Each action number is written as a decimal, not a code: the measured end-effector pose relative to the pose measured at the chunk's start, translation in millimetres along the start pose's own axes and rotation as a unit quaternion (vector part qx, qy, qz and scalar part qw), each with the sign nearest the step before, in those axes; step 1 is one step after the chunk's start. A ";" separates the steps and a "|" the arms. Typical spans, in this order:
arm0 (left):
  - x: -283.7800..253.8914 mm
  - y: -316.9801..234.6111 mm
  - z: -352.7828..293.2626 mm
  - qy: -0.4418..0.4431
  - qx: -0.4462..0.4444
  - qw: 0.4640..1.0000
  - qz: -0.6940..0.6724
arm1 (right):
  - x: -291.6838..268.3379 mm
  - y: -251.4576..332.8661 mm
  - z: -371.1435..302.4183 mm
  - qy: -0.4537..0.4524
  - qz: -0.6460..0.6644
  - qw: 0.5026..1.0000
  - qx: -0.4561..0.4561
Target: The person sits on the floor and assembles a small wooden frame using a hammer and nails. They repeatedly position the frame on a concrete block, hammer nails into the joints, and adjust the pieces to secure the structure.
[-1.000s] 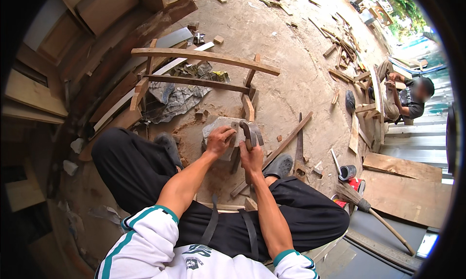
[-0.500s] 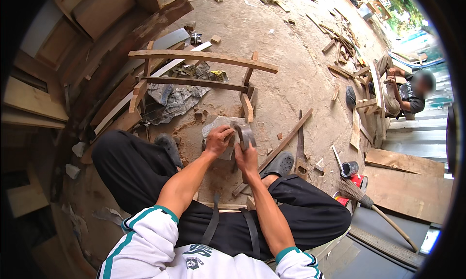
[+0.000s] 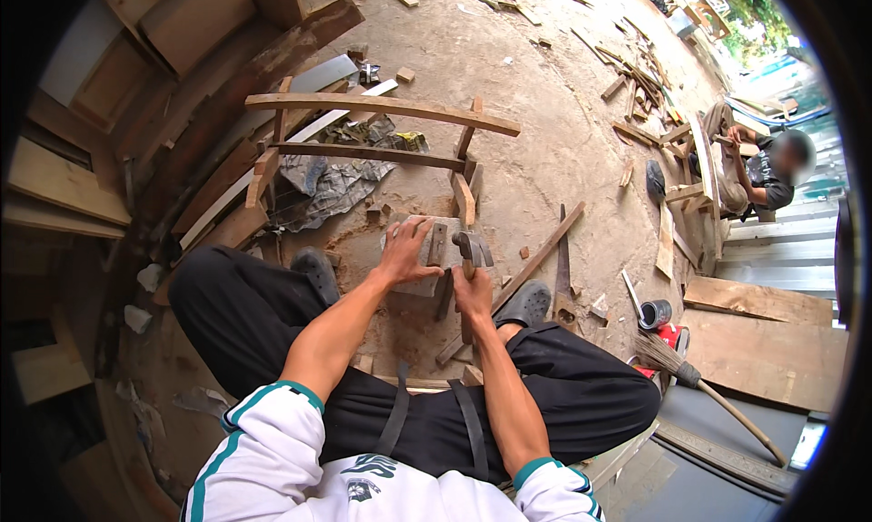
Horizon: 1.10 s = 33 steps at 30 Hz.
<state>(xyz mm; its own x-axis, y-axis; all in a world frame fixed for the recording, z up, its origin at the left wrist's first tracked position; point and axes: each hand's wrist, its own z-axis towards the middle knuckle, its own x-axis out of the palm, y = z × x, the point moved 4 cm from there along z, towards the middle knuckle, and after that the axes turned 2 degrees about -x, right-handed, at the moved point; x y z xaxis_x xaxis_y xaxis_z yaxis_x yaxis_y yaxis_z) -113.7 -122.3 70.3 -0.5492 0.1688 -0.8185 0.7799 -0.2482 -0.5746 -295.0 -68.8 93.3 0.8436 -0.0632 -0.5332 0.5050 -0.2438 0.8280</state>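
My right hand (image 3: 472, 295) is closed round the handle of a hammer (image 3: 470, 246), whose metal head stands just above the fist. My left hand (image 3: 405, 252) has its fingers spread over a pale stone block (image 3: 420, 287) on the ground between my feet. Beside its fingertips a small dark brown wood piece (image 3: 437, 242) lies on the block, between the hand and the hammer head. A narrow dark strip (image 3: 445, 295) is just below, partly hidden by the right hand.
A wooden frame (image 3: 381, 106) stands ahead over crumpled paper (image 3: 331, 188). A long wood strip (image 3: 542, 261) lies right of my hands. Farther right are an open can (image 3: 653, 315), a broom (image 3: 668, 359) and a seated person (image 3: 767, 172) by another wooden frame. Boards (image 3: 64, 182) lean at left.
My left hand has opened from a pinch and spread over the stone block. The hammer has shifted slightly right and lower, away from the left fingers. The small wood piece now shows on the block.
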 end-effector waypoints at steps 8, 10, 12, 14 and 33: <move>11.4 18.1 11.4 0.104 -0.001 0.994 0.030 | -9.3 68.9 -4.6 0.004 -0.024 0.997 -0.072; 13.9 24.7 8.2 0.092 -0.006 0.996 0.018 | -11.1 90.9 -11.2 -0.023 -0.021 0.985 -0.170; 15.5 22.2 10.0 0.090 -0.004 0.996 0.009 | -8.1 79.9 -12.9 -0.027 -0.033 0.983 -0.180; 16.2 20.2 11.7 0.085 0.002 0.996 0.000 | 0.8 55.2 -5.9 0.010 -0.046 0.993 -0.105; 18.5 17.7 9.7 0.054 -0.008 0.998 -0.026 | 0.5 51.0 1.4 0.061 -0.041 0.997 -0.014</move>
<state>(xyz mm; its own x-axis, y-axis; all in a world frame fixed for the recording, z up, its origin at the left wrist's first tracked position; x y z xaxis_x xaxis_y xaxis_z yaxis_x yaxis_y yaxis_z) -113.0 -132.8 45.0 -0.5536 0.2836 -0.7830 0.7569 -0.2206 -0.6151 -269.1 -82.6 135.0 0.8145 0.0735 -0.5754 0.5763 -0.2163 0.7881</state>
